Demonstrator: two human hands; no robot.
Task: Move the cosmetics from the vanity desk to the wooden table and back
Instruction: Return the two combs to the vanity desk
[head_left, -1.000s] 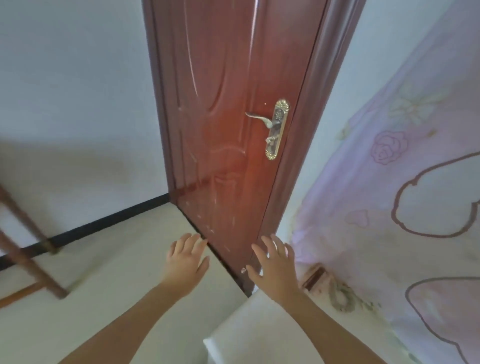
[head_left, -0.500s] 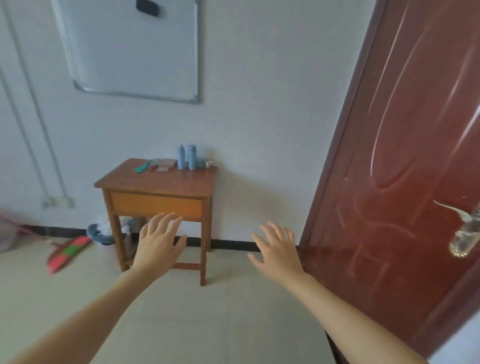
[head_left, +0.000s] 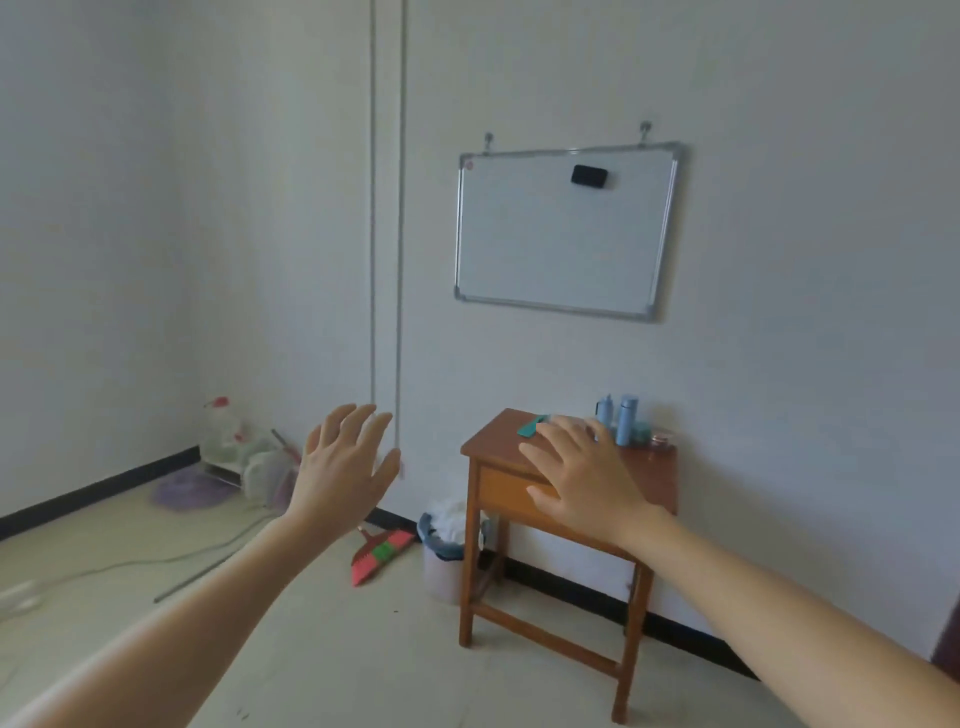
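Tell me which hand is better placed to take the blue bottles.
Probably the right hand: open, it lines up in view with the wooden table, just below the blue bottles. The left hand, also open, hangs off to the table's left.

walls (head_left: 208, 208): we see plain white, black skirting (head_left: 98, 491) at the base | whiteboard (head_left: 566, 234): hung from two hooks (a black eraser (head_left: 589, 175) stuck on it) | floor (head_left: 337, 649): pale, broom (head_left: 382, 555) lying beside a bin (head_left: 441, 571) | light: soft, even
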